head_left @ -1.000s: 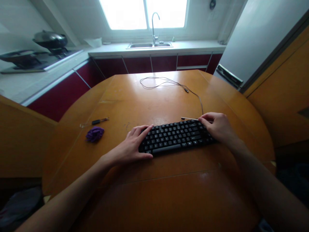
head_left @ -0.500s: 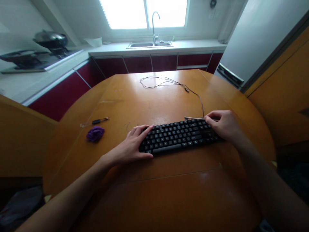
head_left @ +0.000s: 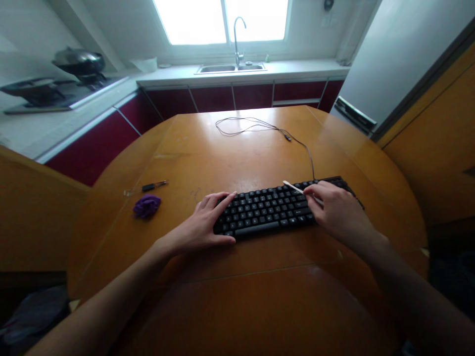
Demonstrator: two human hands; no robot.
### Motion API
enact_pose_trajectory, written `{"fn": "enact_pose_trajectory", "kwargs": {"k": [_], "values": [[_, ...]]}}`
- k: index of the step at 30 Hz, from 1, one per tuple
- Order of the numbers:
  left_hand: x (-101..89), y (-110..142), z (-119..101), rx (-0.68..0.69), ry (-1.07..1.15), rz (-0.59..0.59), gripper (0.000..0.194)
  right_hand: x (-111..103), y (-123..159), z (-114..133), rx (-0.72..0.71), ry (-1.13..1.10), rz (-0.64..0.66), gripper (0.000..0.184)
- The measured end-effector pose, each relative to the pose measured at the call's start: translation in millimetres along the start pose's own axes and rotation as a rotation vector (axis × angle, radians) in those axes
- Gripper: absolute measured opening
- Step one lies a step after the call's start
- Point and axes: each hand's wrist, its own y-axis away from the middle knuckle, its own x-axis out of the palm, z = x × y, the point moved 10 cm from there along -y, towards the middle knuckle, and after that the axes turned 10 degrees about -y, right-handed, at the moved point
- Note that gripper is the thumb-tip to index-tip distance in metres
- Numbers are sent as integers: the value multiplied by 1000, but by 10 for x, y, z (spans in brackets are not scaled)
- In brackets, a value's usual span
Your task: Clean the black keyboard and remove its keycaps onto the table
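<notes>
Our left hand (head_left: 203, 221) clasps the ridged keyboard (head_left: 267, 210). Our right hand (head_left: 338, 206) pinches a slim stick (head_left: 293, 187). Crumpled cloth (head_left: 147, 205) lies left.

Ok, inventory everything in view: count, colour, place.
keyboard: one, black, on table
stick: one, pale, in right hand
cable: one, dark, beyond keyboard
bundle: one, purple, left of keyboard
small tool: one, black, beyond bundle
table: one, brown, centre
counter: one, white, below window
sink: one, silver, in counter
faucet: one, silver, above sink
window: one, white, behind faucet
pans: two, mostly dark, far left
cabinets: several, dark red, below counter
fridge: one, grey, right
left hand: one, bare, keyboard's left end
right hand: one, bare, over keyboard
</notes>
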Motion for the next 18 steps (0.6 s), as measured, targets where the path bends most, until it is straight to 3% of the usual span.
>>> {"fn": "enact_pose_trajectory", "kwargs": {"k": [5, 12, 18], "values": [[-2, 1, -6, -5, 4, 6, 112, 164, 117, 10, 27, 84, 142, 28], [0, 0, -7, -10, 9, 10, 112, 216, 194, -14, 105, 103, 242, 18], [13, 1, 0, 0, 0, 12, 111, 299, 119, -40, 138, 78, 227, 19]]}}
